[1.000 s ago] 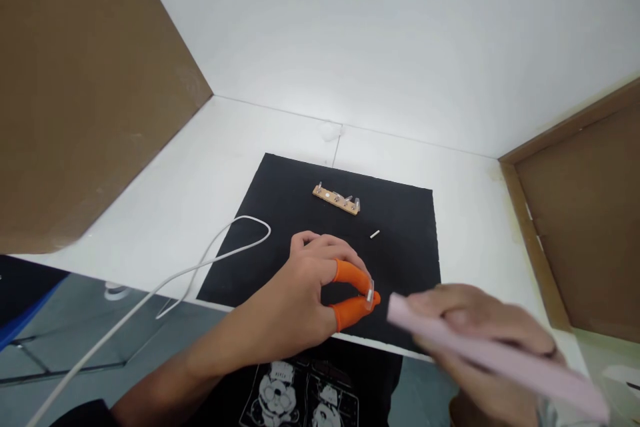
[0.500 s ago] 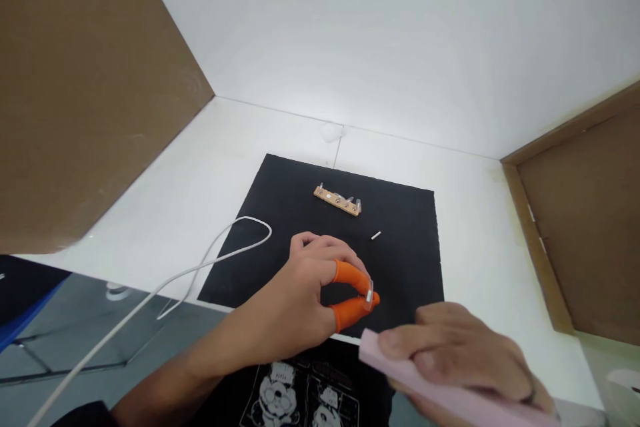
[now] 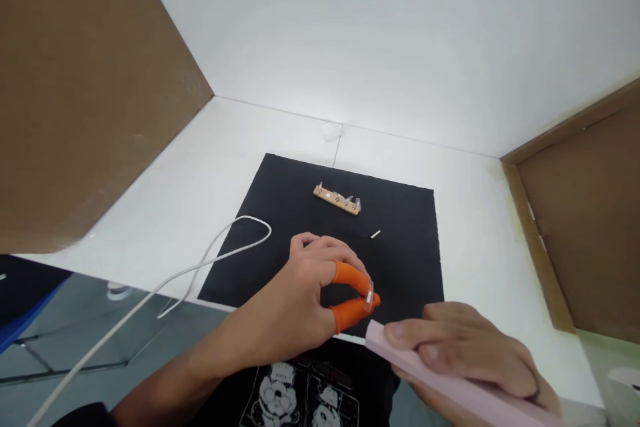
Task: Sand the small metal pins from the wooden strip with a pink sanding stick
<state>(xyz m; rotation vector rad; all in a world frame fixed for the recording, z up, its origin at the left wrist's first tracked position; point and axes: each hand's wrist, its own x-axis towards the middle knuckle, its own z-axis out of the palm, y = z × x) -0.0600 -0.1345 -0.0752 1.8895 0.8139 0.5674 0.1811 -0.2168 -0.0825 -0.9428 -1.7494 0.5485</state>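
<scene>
My left hand (image 3: 305,287) wears orange finger sleeves on thumb and index finger. Those two fingertips pinch a small clear piece (image 3: 369,297), which looks like a false nail tip with a white spot on it. To its lower right, my right hand (image 3: 465,350) is closed around a long pink block (image 3: 425,367), apparently a nail buffer. The block's near end is close to the clear piece, with a gap between them. Farther off lies a thin wooden strip (image 3: 336,200) bearing several similar clear pieces. A short white stick (image 3: 375,234) lies in front of it.
A black mat (image 3: 400,213) covers the middle of the white table (image 3: 210,147). From the lower left, a white cable (image 3: 165,285) loops onto the mat. Brown board panels stand at the left (image 3: 90,80) and right (image 3: 590,213).
My right hand has shifted the pink block slightly up and to the right. My left hand stays in place, still pinching the clear piece.
</scene>
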